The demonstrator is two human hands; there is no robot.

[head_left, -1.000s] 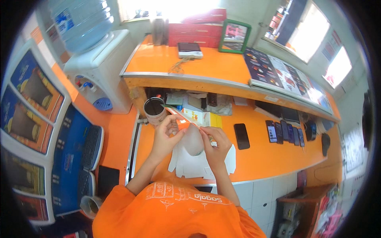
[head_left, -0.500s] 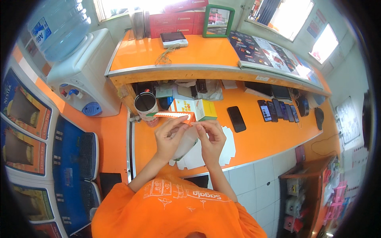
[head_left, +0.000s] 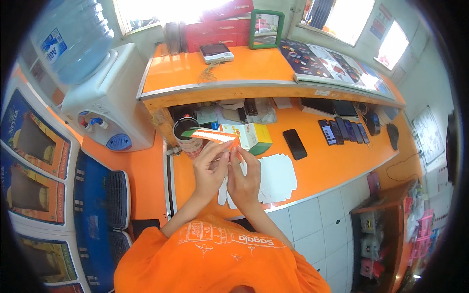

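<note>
- Head view, nearest first: wearing an orange shirt [head_left: 220, 259] with white line drawings, both bare forearms reaching forward over the counter [head_left: 317, 168].
- With the left hand [head_left: 209, 168], pinching the lower edge of a folded card piece [head_left: 212, 135] between thumb and fingertips, remaining fingers curled underneath.
- With the right hand [head_left: 244, 178], pinching the same piece at its orange end, thumb and fingertips pressed together just beside the left ones; cannot tell how the hidden fingers lie.
- Held up above the counter between both hands, orange and white with a green tip pointing left; overlapping the cup's rim in view, though cannot tell if touching.
- Beneath and beside the right hand, lying flat: white card sheets [head_left: 277, 178] with notched edges.
- Just beyond: a dark-mouthed patterned cup [head_left: 189, 147] to the left, a yellow-and-green box [head_left: 262, 138] to the right.
- Farther right, flat on orange: a black phone [head_left: 294, 144], then a row of phones [head_left: 344, 132].
- Behind, on the raised shelf [head_left: 254, 73]: a dark-screened device [head_left: 216, 52], red boxes [head_left: 217, 34] and a green frame [head_left: 266, 30].
- Off to the left: a white water dispenser [head_left: 110, 97].
</note>
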